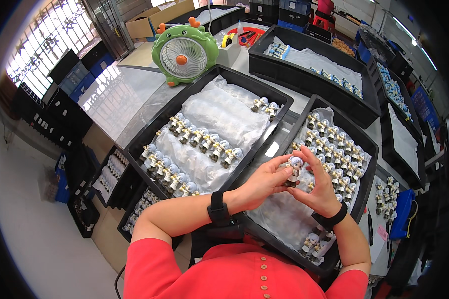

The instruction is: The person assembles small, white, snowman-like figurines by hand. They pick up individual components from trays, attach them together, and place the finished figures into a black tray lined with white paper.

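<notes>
I hold a small figurine (295, 168) with pale lilac hair and white-and-dark clothing upright over the right tray. My left hand (268, 180) pinches it from the left, thumb across its front. My right hand (318, 189) curves around its other side, thumb at the base and a fingertip near the head. Under my hands lies the black right tray (371, 167), lined with white sheet and holding rows of similar figurines (336, 154). Beside it, the black left tray (134, 152) carries a row of figurines (204, 140) across its white padding, with more at its near edge.
A green cartoon-shaped fan (183, 52) stands beyond the left tray. At the far right, a black tray (309, 74) holds blue-and-white pieces. Loose figurines (385, 197) lie by a blue box (403, 214) and a black pen (369, 226). More stacked trays (112, 174) stand at left.
</notes>
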`<state>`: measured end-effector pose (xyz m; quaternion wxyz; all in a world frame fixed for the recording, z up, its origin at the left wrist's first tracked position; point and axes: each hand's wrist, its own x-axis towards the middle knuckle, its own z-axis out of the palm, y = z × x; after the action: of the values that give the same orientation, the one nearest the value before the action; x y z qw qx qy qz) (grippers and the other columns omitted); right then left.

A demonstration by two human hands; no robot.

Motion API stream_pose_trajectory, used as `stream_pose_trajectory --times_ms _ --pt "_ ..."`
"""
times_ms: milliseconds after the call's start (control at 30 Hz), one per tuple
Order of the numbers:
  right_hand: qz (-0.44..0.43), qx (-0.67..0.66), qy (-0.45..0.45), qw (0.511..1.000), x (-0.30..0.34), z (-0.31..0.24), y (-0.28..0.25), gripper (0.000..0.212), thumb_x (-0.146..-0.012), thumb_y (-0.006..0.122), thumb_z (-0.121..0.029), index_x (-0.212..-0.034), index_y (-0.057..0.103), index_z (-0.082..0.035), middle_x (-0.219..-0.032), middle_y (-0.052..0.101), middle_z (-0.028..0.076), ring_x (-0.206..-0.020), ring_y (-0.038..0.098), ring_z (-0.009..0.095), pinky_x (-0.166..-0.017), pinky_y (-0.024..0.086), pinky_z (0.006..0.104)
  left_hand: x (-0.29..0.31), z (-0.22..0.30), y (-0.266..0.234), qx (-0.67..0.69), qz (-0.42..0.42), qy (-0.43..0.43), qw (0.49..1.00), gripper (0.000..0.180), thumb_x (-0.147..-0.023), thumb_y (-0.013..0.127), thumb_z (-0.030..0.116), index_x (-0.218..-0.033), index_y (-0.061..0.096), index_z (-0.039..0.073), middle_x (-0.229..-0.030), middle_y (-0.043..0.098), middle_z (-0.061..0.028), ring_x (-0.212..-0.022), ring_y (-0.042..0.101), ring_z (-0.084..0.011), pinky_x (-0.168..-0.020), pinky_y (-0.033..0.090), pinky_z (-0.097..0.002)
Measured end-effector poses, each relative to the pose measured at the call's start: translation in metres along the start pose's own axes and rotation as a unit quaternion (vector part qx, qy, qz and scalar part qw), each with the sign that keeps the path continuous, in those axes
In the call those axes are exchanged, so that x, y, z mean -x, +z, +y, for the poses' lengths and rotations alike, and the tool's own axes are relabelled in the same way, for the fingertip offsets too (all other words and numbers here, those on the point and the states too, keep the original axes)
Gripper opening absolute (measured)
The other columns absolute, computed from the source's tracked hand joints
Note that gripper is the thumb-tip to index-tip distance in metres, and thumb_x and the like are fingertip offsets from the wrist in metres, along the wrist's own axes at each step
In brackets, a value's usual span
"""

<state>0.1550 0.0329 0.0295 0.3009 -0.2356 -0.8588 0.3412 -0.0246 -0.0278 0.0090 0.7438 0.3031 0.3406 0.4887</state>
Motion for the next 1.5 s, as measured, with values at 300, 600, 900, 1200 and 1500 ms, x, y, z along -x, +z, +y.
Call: stream_pose_trajectory --times_ms 300,600,900,1200,1500 --pt "0.002 0.0 -0.001 1.0 0.0004 0.0013 0.0002 0.092 -0.064 0.077 -0.002 -0.143 0.031 -0.006 -0.131 0.051 0.016 -0.118 0.051 0.028 -0.101 0.041 0.0371 -0.0002 0.0005 0.0001 -0.002 -0.003 0.0 1.0 0.05 -0.099 0.048 0.023 -0.143 0.03 0.008 -0.128 0.052 -0.0084 -0.113 0.058 -0.0217 -0.094 0.048 -0.0343" --pt "0.0 0.0 -0.005 1.0 0.0 0.0015 0.0003 0.092 -0.064 0.077 -0.002 -0.143 0.031 -0.006 -0.131 0.051 0.016 -0.118 0.051 0.028 -0.1 0.041 0.0374 -0.001 -0.0012 -0.0014 0.003 -0.001 0.003 1.0 0.05 -0.099 0.048 0.022 -0.143 0.03 0.007 -0.128 0.052 -0.0086 -0.112 0.058 -0.022 -0.094 0.048 -0.0343" --pt "0.001 0.029 -0.014 0.999 0.002 0.006 -0.0014 0.095 -0.065 0.079 -0.009 -0.145 0.028 -0.009 -0.134 0.052 0.012 -0.119 0.053 0.025 -0.093 0.043 0.0356 0.0008 0.0025 0.0022 -0.004 -0.007 0.01 1.0 0.049 -0.099 0.048 0.024 -0.143 0.031 0.009 -0.127 0.052 -0.008 -0.114 0.057 -0.0218 -0.095 0.047 -0.0348" --pt "0.005 0.006 -0.019 1.0 0.0004 0.0017 0.0 0.092 -0.064 0.078 -0.002 -0.143 0.032 -0.006 -0.131 0.051 0.015 -0.117 0.051 0.028 -0.1 0.04 0.0371 -0.0006 0.0004 -0.0008 0.006 -0.001 0.006 1.0 0.048 -0.097 0.052 0.021 -0.14 0.034 0.008 -0.124 0.054 -0.0071 -0.11 0.059 -0.0215 -0.092 0.048 -0.0332" --pt "0.001 0.009 -0.023 1.0 0.0001 0.0011 0.001 0.091 -0.064 0.078 -0.003 -0.143 0.032 -0.006 -0.132 0.051 0.015 -0.116 0.052 0.028 -0.099 0.041 0.0371 -0.0001 0.0006 -0.0004 0.009 -0.008 0.009 1.0 0.049 -0.095 0.055 0.018 -0.138 0.033 0.008 -0.123 0.055 -0.0083 -0.11 0.059 -0.0222 -0.093 0.048 -0.0346"
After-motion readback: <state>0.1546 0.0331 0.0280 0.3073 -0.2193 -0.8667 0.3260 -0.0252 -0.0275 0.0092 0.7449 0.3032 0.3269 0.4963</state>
